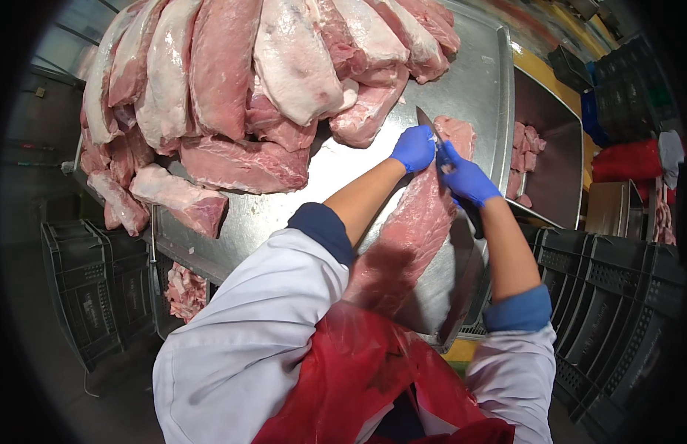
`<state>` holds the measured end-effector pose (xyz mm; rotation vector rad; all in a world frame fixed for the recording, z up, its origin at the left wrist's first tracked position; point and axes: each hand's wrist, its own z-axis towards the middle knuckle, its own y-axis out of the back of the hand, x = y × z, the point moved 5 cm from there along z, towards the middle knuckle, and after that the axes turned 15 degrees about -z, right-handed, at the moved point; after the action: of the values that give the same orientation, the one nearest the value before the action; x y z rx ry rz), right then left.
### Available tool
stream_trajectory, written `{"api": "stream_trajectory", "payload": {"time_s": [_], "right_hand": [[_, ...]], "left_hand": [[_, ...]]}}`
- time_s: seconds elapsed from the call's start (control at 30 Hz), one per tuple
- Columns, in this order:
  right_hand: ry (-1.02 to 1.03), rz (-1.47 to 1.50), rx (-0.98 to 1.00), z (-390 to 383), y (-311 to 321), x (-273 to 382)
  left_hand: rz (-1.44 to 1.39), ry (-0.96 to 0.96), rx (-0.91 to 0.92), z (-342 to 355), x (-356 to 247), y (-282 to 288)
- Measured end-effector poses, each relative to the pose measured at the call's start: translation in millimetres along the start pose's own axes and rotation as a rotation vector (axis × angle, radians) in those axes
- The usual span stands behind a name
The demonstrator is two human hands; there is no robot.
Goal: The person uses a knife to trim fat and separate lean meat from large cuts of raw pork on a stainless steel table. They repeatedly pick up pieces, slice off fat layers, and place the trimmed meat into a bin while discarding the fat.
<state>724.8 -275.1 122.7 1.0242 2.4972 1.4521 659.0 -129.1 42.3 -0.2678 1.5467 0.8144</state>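
A long slab of raw pink meat [411, 237] lies lengthwise on the metal table in front of me. My right hand [468, 177], in a blue glove, is closed round a knife [423, 117] whose handle is mostly hidden. The blade points away and to the left over the far part of the slab. Close beside it, my left hand [415, 149], also blue-gloved, is closed at the slab's left edge; what its fingers pinch is hidden. A dark object shows below my right wrist, too unclear to name.
Several large meat slabs [223, 66] are piled on the metal table [473, 81] at the far left. A metal bin [558, 148] with meat pieces stands to the right. Dark plastic crates [606, 296] stand right, others [99, 288] left. Meat scraps [186, 292] lie below the table's left edge.
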Motion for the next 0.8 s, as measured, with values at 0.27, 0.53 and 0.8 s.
{"api": "stream_trajectory", "payload": {"time_s": [0.27, 0.53, 0.8], "right_hand": [[0.032, 0.260, 0.247, -61, -9, 10], [0.074, 0.245, 0.131, -73, -32, 7], [0.051, 0.491, 0.072, -36, -61, 21]], "left_hand": [[-0.341, -0.182, -0.053, 8, -14, 38], [-0.492, -0.106, -0.019, 5, -39, 46], [-0.577, -0.179, 0.073, -5, -90, 46]]}}
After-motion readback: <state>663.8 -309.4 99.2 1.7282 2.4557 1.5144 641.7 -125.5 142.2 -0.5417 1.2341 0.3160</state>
